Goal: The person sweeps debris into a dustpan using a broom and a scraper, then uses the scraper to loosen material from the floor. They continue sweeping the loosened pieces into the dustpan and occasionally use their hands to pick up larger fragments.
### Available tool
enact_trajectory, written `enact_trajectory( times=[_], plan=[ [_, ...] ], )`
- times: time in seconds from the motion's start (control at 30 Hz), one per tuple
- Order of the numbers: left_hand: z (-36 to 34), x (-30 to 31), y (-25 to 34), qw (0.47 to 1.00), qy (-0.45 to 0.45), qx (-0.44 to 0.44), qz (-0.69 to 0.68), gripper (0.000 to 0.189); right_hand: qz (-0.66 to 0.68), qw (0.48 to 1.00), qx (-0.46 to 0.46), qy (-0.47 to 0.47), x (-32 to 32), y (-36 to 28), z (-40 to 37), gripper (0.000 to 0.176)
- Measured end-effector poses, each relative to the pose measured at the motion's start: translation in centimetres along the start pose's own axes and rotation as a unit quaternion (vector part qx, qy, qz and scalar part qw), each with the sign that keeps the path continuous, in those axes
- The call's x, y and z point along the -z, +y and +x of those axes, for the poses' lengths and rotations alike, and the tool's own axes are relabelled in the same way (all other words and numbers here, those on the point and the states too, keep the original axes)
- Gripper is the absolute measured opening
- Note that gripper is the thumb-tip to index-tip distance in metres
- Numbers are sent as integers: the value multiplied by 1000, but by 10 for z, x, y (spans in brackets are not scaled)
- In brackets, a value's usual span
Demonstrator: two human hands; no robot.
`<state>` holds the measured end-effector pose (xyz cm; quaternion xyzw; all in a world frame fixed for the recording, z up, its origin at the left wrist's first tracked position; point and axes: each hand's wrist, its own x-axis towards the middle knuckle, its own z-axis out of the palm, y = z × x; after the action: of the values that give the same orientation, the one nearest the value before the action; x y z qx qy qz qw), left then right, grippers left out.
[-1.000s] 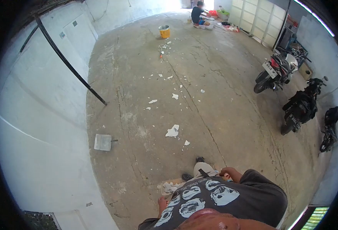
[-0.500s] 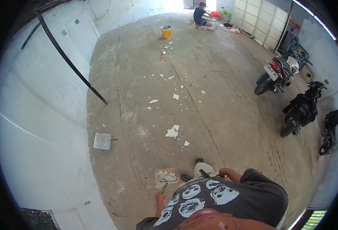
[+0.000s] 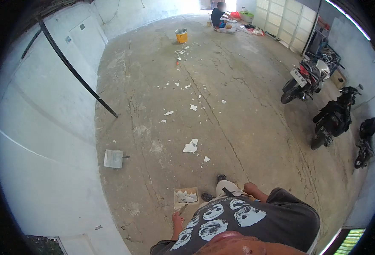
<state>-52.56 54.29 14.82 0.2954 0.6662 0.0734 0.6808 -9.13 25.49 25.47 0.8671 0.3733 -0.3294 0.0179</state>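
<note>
At the bottom, my left hand (image 3: 177,219) is closed round a small scraper-like tool (image 3: 182,208), whose blade points up toward an open cardboard box (image 3: 193,190). White flakes (image 3: 186,196) lie inside that box, just beyond the hand. On the other side of my body, my right hand (image 3: 250,187) rests near my thigh with its fingers curled; whether it holds anything is hidden. My shoes (image 3: 207,197) stand on the floor to the right of the box.
White chips (image 3: 191,145) are scattered up the cracked floor toward a yellow bucket (image 3: 181,36). A dustpan (image 3: 113,159) lies by the left wall. Motorcycles (image 3: 333,121) stand on the right. A black pole (image 3: 76,74) leans at left. A person (image 3: 218,18) sits far back.
The view has shifted slightly. My right hand has moved a little upward, while my left hand stays beside the box with the tool.
</note>
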Motion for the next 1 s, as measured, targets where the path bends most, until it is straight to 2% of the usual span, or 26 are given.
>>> enact_trajectory(
  times=[0.07, 0.13, 0.17, 0.23, 0.3, 0.33, 0.37, 0.43, 0.47, 0.5, 0.6, 0.73, 0.93, 1.0],
  plan=[
    [-1, 1, -4, 1000, 3, -3, -4, 18, -1, 1000, 5, -9, -2, 3, 5, 28],
    [17, 11, -23, 983, -63, -117, 126, 39, -2, 1000, 9, -19, -8, 9, 9, 29],
    [17, 11, -25, 983, -63, -117, 125, 39, 14, 999, 27, -12, -11, 12, 11, 32],
    [13, 11, -33, 948, -56, -255, 180, 30, 29, 998, 46, -5, -17, 17, 17, 34],
    [7, 10, -40, 891, -45, -387, 232, 24, -26, 994, -4, -102, -21, 20, 25, 45],
    [5, 10, -41, 855, -39, -450, 256, 22, -27, 994, -3, -103, -22, 23, 30, 45],
    [4, 12, -42, 855, -39, -450, 256, 22, -10, 994, 4, -105, -22, 26, 34, 41],
    [2, 15, -39, 899, -73, -321, 290, 20, 7, 994, 14, -108, -23, 31, 40, 39],
    [3, 17, -41, 899, -71, -321, 290, 20, 19, 997, 7, -74, -22, 33, 41, 38],
    [4, 18, -42, 895, -74, -330, 290, 20, 31, 999, 0, -41, -22, 33, 42, 37],
    [1, 29, -52, 884, -83, -356, 290, 21, 62, 995, -32, -66, -15, 33, 51, 34],
    [5, 25, -57, 870, -94, -390, 286, 21, 46, 995, -3, -87, -15, 30, 60, 31],
    [13, 26, -56, 851, -104, -437, 272, 23, 99, 992, 4, -76, -11, 22, 56, 24],
    [15, 31, -54, 847, -96, -452, 261, 24, -84, 989, 111, -52, -12, 20, 58, 19]
  ],
)
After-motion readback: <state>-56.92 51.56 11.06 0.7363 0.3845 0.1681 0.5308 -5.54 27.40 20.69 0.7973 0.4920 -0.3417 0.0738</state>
